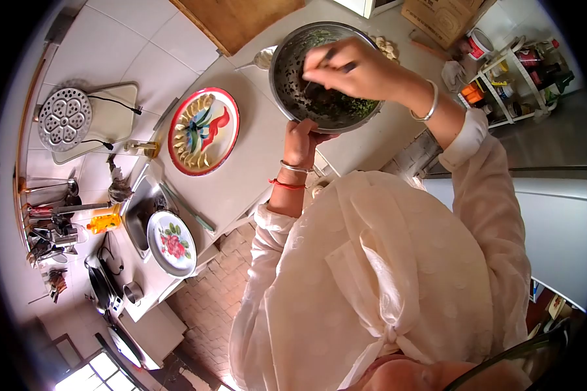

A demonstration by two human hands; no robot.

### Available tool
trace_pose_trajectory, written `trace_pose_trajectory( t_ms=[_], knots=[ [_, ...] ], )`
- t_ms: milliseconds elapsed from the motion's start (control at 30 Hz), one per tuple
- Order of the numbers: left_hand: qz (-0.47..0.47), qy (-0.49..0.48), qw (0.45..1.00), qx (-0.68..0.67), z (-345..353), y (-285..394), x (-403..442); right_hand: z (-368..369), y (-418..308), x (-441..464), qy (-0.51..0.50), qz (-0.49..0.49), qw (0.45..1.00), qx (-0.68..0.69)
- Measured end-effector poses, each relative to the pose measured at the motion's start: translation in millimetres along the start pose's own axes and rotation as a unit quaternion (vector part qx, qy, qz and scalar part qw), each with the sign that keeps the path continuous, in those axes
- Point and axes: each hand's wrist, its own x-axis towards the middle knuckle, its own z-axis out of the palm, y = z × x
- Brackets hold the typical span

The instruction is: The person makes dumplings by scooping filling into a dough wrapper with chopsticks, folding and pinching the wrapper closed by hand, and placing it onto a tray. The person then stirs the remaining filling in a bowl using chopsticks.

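Observation:
A large metal bowl (279, 83) stands on the counter, holding a dark mixture with chopped greens (359, 105). My left hand (301, 142) grips the bowl's near rim from outside. Over the bowl is my right hand (355, 68), its fingers closed round dark, thin utensils (331, 54) that reach down towards the mixture; their lower ends are hard to make out. Left of the bowl, a red-rimmed plate (229, 133) carries several folded dumplings (188, 124) along one side. A metal spoon (265, 58) lies against the bowl's left side.
Small pale pieces (385, 47) lie behind the bowl, near a cardboard box (437, 21). A wooden board (241, 23) is at the back. At the left are a sink (137, 218) and a flowered plate (171, 244); a rack of bottles (512, 78) stands right.

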Motion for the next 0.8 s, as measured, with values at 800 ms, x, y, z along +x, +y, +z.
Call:
trace_pose_trajectory(
  t_ms=[800],
  knots=[
    [0.01, -0.03, 0.997, -0.066, -2.1, 9.7, 5.1, 10.2, 35.3, -46.5, 0.126, 0.187, 0.943, 0.243]
  ],
)
